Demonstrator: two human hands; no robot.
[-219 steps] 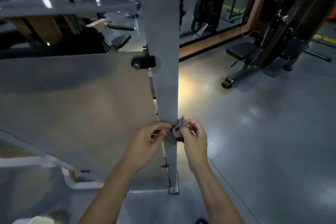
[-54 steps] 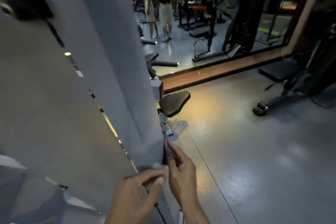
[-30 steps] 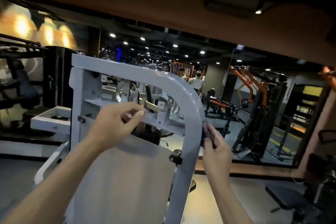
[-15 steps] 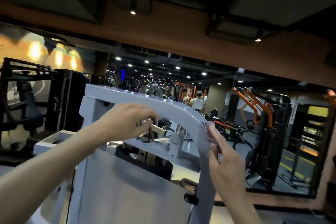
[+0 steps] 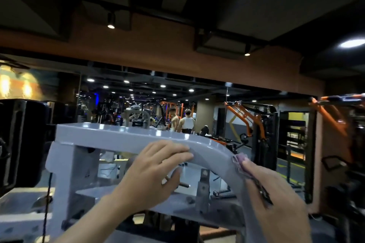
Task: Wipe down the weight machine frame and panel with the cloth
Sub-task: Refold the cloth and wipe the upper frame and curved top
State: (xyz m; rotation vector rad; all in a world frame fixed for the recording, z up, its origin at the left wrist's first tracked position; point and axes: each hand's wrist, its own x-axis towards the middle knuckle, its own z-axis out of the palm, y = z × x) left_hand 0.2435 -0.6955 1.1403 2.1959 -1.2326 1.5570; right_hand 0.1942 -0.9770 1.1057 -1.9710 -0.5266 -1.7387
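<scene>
While left hand (image 5: 156,171) grips frame (image 5: 122,140), cloth (image 5: 240,159) under right hand (image 5: 276,197)

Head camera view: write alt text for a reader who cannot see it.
A person's right hand presses a small cloth against the curved top corner of a grey weight machine frame, while the left hand grips the top bar beside it. Behind, a dim gym with orange machines.

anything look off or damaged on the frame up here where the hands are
Nothing stands out. The grey frame looks whole along its top bar and curved corner, with no dent or bend visible. The left hand grips the bar; the right hand presses the cloth against the curve. The picture is blurred, so fine scratches could be missed.
</scene>
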